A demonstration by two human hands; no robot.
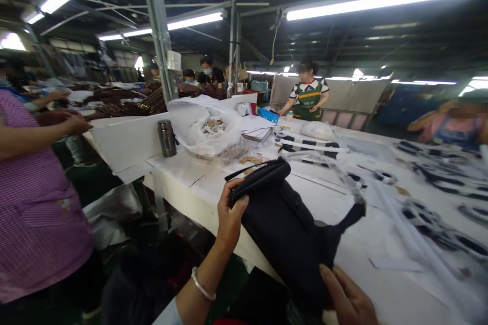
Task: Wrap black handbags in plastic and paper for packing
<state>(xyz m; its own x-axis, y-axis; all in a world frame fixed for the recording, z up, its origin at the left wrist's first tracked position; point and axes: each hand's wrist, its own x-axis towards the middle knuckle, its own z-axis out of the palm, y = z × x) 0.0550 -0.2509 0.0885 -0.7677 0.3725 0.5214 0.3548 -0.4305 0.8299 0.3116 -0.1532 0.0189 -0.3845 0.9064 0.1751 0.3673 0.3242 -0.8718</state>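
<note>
Right hand: the right hand [348, 297] lies nearest the camera, its fingers spread flat against the near lower corner of the black fabric bag [290, 228]. Whether it grips or only steadies cannot be told.
Left hand: the left hand [230, 218], a silver bangle [202, 284] on its wrist, is curled shut around the bag's folded upper edge, thumb on top.
Bag's place: it spans the gap between both hands, resting partly on the near edge of the white tabletop [381, 244].
Strap: a black strap [353, 212] trails off beyond the right hand.
Handling: the bag looks soft and limp, light to moderate in weight and not fragile. It would likely sag if held at one point only.
Hold: the padded top edge and the bottom corner seem the firmest places. The loose strap could snag.
Beyond the left hand: a steel flask [166, 138] and a clear plastic sack of small pieces [208, 129].
Left of the left hand: a person in a pink striped top [34, 188].
Far off: a person in a green apron [308, 95].
</note>
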